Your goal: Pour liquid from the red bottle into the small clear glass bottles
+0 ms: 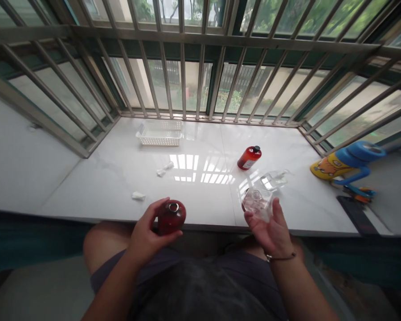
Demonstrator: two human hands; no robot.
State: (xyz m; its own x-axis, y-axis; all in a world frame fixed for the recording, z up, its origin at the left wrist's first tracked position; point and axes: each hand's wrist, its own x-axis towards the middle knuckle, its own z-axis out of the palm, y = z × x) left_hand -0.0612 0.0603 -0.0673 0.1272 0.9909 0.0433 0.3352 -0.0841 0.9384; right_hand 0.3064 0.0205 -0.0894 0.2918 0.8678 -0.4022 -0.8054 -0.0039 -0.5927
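At the near edge of the white marble sill (96, 196), the left hand (150, 234) curls around a round, uncapped red bottle (172, 217). The loosely cupped right hand (270, 227) cradles a clear faceted glass bottle (257, 204). Farther right stand a black-capped red bottle (249, 157) and a clear glass bottle lying flat (274, 179); far left sits a white perforated plastic basket (159, 133).

On the stone sill (203, 142), a plastic basket (159, 134) sits at the back, near the window bars (183, 80). Right of it stands a bottle (249, 158), with another bottle (274, 180) lying just before it. A toy (345, 162) and a phone (357, 215) are at the far right. Over the front edge, the left hand (147, 236) has a round bottle (172, 217), the right hand (270, 232) a glass bottle (257, 204).
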